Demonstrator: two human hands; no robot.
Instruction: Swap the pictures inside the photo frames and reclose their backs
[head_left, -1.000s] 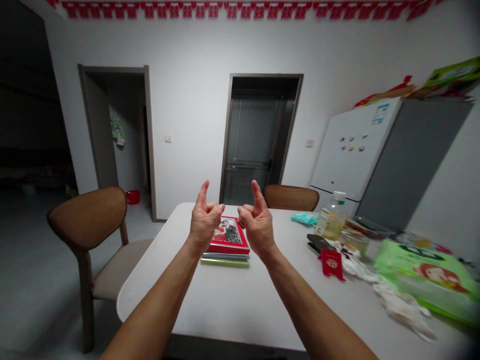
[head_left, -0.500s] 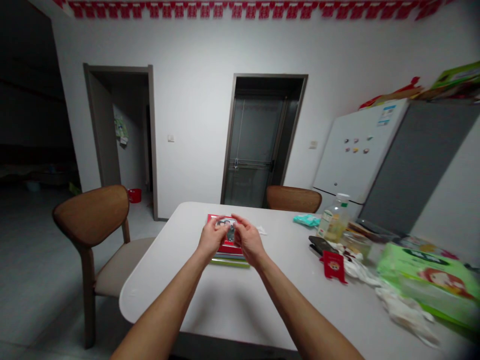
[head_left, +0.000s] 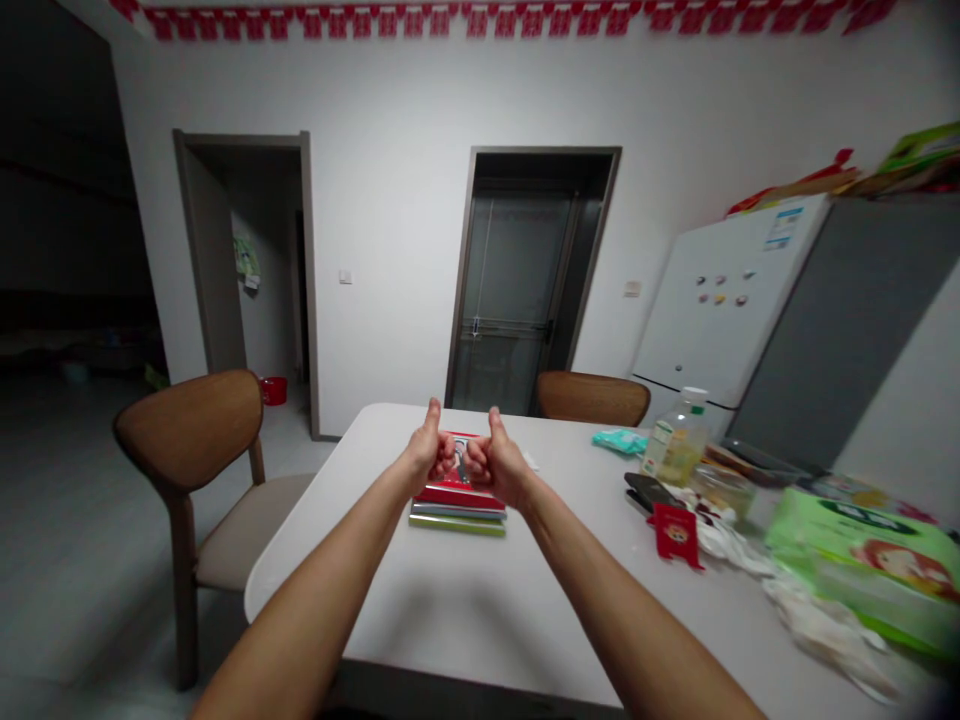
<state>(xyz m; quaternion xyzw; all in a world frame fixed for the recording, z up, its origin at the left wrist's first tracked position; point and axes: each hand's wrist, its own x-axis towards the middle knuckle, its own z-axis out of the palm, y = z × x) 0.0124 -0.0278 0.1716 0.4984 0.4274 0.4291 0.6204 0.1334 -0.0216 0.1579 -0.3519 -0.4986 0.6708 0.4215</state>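
My left hand (head_left: 430,450) is curled into a fist with its thumb pointing up. My right hand (head_left: 498,462) mirrors it, thumb raised and fingers folded in. Nothing shows inside either fist, and a small gap separates them. Behind and below the hands lies a stack of books on the white table (head_left: 300,560). On top is a red book (head_left: 459,495) with a picture on its cover, partly hidden by my hands. A green book (head_left: 457,524) forms the bottom of the stack.
To the right are a bottle (head_left: 676,440), a dark phone-like object (head_left: 648,490), a red packet (head_left: 676,535), crumpled tissues (head_left: 825,620) and a green tissue pack (head_left: 862,560). A teal packet (head_left: 619,441) lies farther back. Wooden chairs stand left (head_left: 195,425) and behind (head_left: 592,397).
Both hands have gone from pinched fingertips held close together to closed fists with thumbs up. The camera view has shifted slightly, and more of the book stack shows.
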